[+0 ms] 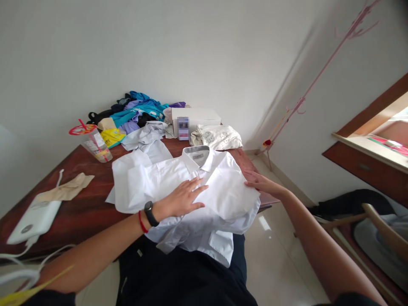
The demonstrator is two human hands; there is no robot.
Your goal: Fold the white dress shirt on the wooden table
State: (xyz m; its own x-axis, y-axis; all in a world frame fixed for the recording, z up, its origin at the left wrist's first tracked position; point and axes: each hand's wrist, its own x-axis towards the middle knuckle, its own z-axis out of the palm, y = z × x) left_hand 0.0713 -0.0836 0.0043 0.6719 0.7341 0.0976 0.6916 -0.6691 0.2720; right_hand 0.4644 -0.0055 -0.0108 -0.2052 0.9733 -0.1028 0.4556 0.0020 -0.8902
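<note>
A white collared shirt (223, 191) lies front side up across the near part of the table, its grey-lined collar pointing away from me. Its lower part hangs over the table's front edge toward my lap. My left hand (183, 197) rests flat on the shirt front below the collar, fingers spread. At the shirt's right side, my right hand (259, 182) touches the edge of the sleeve with its fingertips. The right fingers are stretched out, and some of them are partly hidden behind the shirt's edge. Under the shirt's left side lies more pale cloth.
On the dark red wooden table (73, 174) stand a plastic cup with a straw (95, 142) and a white power bank (35, 221) with cables. Behind are a clothes pile (137, 108), a white box (197, 117) and a printed cloth (216, 137). A chair (376, 229) stands right.
</note>
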